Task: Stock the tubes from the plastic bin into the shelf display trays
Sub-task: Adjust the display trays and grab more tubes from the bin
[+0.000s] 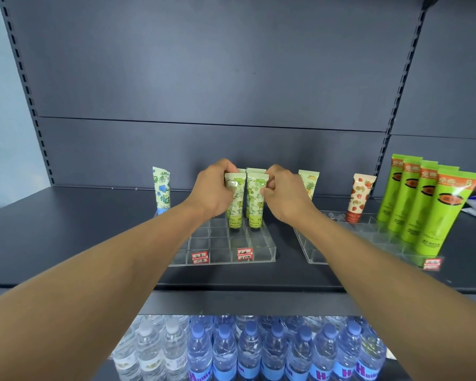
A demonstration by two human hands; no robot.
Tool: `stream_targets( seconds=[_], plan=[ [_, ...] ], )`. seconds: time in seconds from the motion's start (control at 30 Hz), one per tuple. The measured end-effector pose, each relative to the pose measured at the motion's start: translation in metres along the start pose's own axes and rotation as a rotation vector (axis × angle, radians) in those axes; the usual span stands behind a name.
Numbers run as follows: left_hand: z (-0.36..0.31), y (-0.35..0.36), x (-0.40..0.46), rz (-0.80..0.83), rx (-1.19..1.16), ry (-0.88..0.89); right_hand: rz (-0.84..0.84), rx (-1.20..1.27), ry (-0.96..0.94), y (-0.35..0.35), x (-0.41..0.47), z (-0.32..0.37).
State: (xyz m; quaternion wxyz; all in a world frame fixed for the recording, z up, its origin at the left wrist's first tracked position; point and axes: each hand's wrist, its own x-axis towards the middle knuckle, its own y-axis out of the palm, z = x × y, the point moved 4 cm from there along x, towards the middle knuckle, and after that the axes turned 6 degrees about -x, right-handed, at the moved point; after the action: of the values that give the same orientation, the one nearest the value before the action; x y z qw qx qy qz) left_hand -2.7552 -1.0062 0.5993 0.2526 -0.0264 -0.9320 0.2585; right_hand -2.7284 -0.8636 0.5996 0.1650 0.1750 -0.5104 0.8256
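In the clear tray (270,250), each hand grips a green tube: left hand (213,188), right hand (285,193).

A dark shelf (66,237) carries two clear display trays (261,254), well apart.

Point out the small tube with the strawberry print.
The strawberry tube stands alone at the back of the right-hand tray, just left of the tall green tubes.

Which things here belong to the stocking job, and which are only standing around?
Job:
- left hand, holding a green tube
- right hand, holding a second green tube
- clear tray under them

Not part of it now:
- blue tube
- strawberry tube
- big green tubes
- water bottles below
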Motion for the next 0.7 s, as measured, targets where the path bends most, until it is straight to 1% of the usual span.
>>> stream_targets(
  seconds=[0.57, 0.7],
  plan=[
    [-0.007, -0.003, -0.008, 0.014, 0.033, -0.024, 0.048, -0.006, 0.014, -0.005, -0.008, 0.0],
    [-0.012, -0.008, -0.015, 0.001, 0.116, -0.015, 0.015, -0.061, -0.02, -0.015, -0.017, 0.002]
  ],
)
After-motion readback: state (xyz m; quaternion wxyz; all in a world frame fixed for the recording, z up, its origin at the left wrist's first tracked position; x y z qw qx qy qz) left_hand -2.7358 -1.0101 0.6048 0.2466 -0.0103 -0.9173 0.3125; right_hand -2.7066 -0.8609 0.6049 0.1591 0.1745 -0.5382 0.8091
